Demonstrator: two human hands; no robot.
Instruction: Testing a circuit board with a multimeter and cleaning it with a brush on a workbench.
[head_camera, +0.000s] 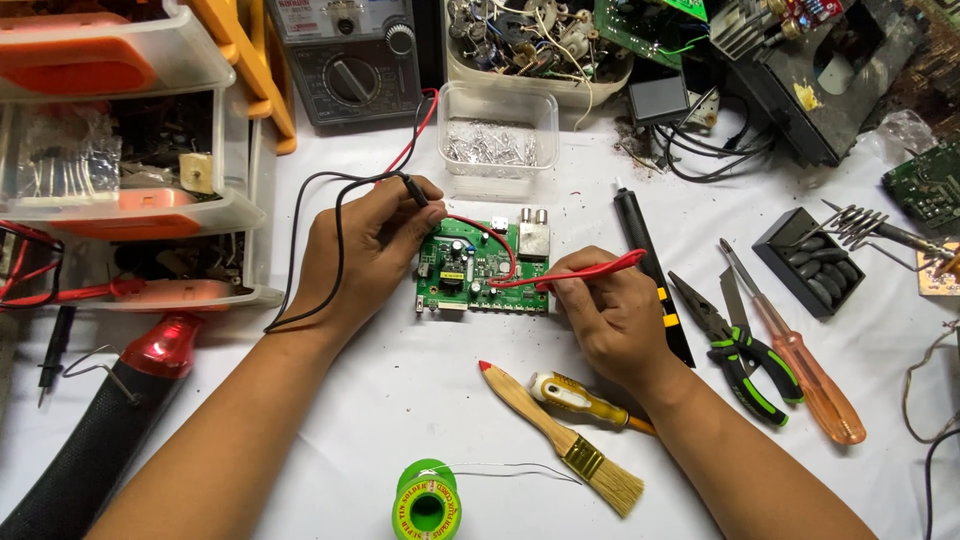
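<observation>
- Circuit board (482, 272), green and rectangular, lies flat near the middle of the white bench (400, 400), between the two hands.
- Left hand (365, 250) rests at the board's left edge, its fingers closed on a black probe (415, 190) whose tip points down at the board's upper left corner.
- Black lead (335, 215) loops from that probe around the back of the left hand and up toward the grey multimeter (350, 60) at the top of the bench.
- Right hand (605, 310) sits just beside the board's right edge, gripping a red probe (580, 272) pen-fashion; the probe's tip touches the board near its middle.
- Red lead (490, 240) curves across the top of the board.
- Clear plastic box (497, 140) of small metal parts stands just behind the board.
- Wooden-handled brush (560, 435) with a red tip and a yellow-handled screwdriver (585, 400) lie in front of the right hand, crossing near each other.
- Green solder spool (427, 505) sits at the bench's near edge, with a strand of wire trailing right.
- Green-and-black pliers (740, 350) and an orange-handled screwdriver (800, 365) lie to the right of the right hand, apart from it.
- Drawer organiser (120, 150) with orange fronts stands at the left.
</observation>
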